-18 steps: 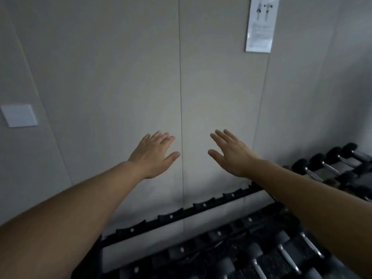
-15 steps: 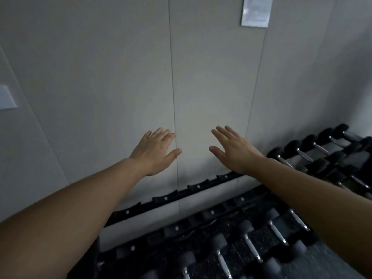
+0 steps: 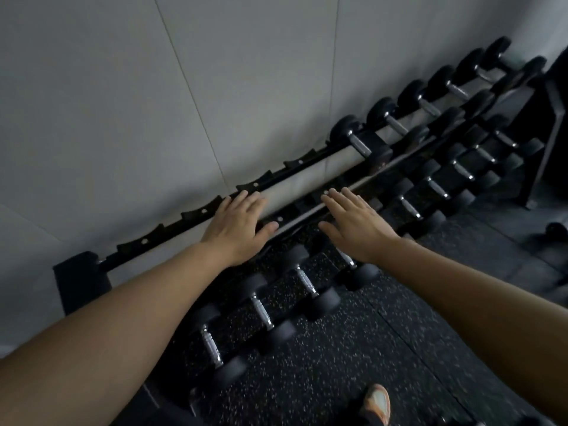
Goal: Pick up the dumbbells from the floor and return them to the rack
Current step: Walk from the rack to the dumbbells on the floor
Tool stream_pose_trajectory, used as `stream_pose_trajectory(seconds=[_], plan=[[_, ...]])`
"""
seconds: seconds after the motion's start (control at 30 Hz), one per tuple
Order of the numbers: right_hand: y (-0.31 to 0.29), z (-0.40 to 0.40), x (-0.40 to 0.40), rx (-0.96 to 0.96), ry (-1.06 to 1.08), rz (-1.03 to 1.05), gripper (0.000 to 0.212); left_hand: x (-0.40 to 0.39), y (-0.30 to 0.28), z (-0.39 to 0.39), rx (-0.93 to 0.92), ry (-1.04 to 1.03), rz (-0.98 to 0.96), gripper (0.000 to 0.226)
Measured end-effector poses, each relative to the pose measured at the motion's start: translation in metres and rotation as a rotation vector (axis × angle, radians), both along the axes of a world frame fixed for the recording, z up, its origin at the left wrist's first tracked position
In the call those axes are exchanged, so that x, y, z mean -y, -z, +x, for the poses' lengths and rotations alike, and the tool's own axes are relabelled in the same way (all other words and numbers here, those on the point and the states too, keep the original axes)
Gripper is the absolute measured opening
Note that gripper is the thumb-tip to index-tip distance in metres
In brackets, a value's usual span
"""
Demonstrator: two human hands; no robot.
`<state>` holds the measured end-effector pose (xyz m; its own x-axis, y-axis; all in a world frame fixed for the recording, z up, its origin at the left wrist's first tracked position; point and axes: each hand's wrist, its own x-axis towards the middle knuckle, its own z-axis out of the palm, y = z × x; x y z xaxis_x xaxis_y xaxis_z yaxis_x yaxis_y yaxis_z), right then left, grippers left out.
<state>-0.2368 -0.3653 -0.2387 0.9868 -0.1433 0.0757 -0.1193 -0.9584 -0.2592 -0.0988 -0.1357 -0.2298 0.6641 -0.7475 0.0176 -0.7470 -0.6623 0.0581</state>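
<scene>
A black dumbbell rack [image 3: 196, 215] runs along the grey wall from lower left to upper right. Its top rail has several bare cradles on the left. Black dumbbells with chrome handles [image 3: 390, 121] fill the top tier on the right. More dumbbells [image 3: 261, 312] lie on the lowest tier below my arms. My left hand [image 3: 239, 229] is stretched out flat, palm down, over the top rail, holding nothing. My right hand [image 3: 353, 222] is also flat with fingers apart, above the middle tier. One dark dumbbell [image 3: 553, 233] lies on the floor at the far right.
Speckled black rubber flooring [image 3: 353, 364] spreads in front of the rack. My foot in an orange shoe [image 3: 376, 404] shows at the bottom. A dark frame post [image 3: 544, 139] stands at the right end of the rack.
My view has tipped down and to the right, from the wall to the rack and floor. Both hands stay outstretched and have come down over the rack.
</scene>
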Motion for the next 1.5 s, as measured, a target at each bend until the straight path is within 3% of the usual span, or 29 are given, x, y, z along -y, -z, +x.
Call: stream_pose_trajectory(seconds=[0.67,1.03,1.5], plan=[[0.164,-0.242,0.199,-0.345,0.520,0.367,0.068,0.280,0.146,-0.156,-0.318,0.344,0.244,0.072],[0.179,-0.295,0.315,-0.324,0.765,0.426,0.068,0.460,0.175,-0.188,-0.399,0.540,0.290,0.076],[0.174,-0.320,0.560,-0.339,1.051,0.408,0.068,0.760,0.200,-0.186,-0.468,0.756,0.364,0.069]])
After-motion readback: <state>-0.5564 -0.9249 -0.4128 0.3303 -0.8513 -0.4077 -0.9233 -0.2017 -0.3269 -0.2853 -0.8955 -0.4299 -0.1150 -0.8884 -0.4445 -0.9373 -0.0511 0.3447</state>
